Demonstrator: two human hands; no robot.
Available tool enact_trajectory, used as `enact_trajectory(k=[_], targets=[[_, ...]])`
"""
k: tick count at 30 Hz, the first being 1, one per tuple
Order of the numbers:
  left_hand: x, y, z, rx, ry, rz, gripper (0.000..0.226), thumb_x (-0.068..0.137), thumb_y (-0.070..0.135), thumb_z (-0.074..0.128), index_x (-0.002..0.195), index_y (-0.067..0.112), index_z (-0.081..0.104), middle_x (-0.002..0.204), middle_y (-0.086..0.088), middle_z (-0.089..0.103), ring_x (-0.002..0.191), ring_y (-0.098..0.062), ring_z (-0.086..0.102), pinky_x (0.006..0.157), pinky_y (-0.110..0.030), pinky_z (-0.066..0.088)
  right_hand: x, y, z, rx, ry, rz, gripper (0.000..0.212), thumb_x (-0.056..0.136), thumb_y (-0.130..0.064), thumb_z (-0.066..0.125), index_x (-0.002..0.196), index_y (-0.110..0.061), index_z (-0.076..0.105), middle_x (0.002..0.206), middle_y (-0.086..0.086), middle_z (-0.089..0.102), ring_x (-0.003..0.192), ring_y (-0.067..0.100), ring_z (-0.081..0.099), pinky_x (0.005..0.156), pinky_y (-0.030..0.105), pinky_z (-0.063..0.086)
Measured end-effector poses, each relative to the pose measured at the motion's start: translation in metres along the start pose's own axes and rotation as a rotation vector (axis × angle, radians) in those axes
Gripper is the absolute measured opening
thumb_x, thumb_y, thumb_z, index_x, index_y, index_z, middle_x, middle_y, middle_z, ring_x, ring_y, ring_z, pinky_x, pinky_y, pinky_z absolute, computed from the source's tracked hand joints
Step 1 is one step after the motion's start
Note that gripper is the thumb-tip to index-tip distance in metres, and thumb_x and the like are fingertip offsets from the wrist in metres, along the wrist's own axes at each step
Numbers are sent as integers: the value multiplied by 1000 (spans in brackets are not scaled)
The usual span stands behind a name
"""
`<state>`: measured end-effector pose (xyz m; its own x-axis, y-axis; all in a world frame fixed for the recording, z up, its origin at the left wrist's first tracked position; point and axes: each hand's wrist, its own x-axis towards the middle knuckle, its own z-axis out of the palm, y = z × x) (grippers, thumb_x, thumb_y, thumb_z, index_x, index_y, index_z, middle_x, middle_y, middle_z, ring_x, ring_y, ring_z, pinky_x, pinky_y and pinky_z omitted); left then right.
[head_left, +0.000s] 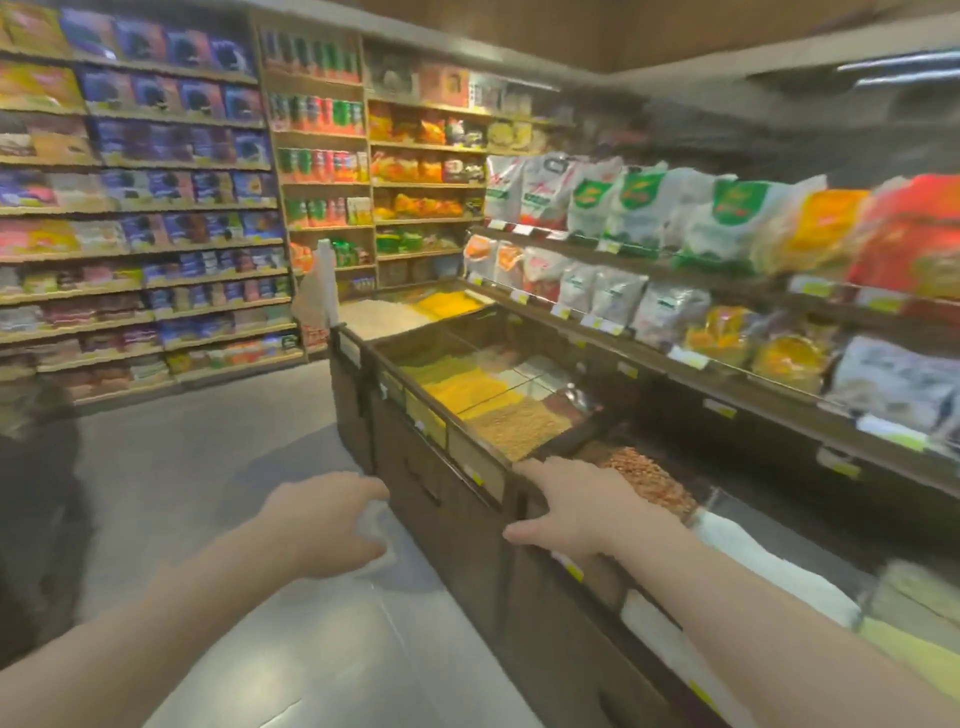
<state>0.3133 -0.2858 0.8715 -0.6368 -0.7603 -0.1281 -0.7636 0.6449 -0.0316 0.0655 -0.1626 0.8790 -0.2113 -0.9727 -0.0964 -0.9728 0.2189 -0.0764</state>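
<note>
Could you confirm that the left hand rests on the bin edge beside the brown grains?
Not quite: in the head view it is the right hand that rests on the bin edge beside the brown grains; the left hand holds a clear bag.

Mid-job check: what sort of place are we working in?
Most likely a grocery shop: wall shelves of packaged snacks, open bulk bins of lentils and grains by the right hand, bagged goods above price tags. The left hand holds what looks like a clear bag.
</note>
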Motion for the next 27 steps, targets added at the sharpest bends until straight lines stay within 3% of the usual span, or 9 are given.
enact_trajectory(k=[7,14,21,27], targets=[[79,128,5,22,-29,373,62,90,61,56,147,42,42,143,12,53,131,-16,53,100,-39,48,-75,111,23,77,7,393,84,82,-73,56,154,-37,31,156,-7,42,141,21,43,108,43,41],[136,223,8,55,-81,662,62,87,62,58,144,40,45,141,12,55,129,-15,54,100,-42,51,-144,170,47,168,-39,751,87,80,-76,55,154,-39,30,157,-9,41,141,20,44,109,43,44],[150,310,28,114,-128,854,64,85,64,59,143,39,48,137,10,58,124,-18,57,97,-41,52,-207,190,78,285,12,935,86,81,-74,57,155,-39,29,158,-12,39,143,19,40,110,44,42],[142,373,46,75,-148,890,58,89,58,58,143,41,45,131,14,59,120,-15,58,94,-37,50,-257,221,95,297,9,984,81,85,-68,58,155,-39,28,156,-9,42,139,19,44,101,39,44]])
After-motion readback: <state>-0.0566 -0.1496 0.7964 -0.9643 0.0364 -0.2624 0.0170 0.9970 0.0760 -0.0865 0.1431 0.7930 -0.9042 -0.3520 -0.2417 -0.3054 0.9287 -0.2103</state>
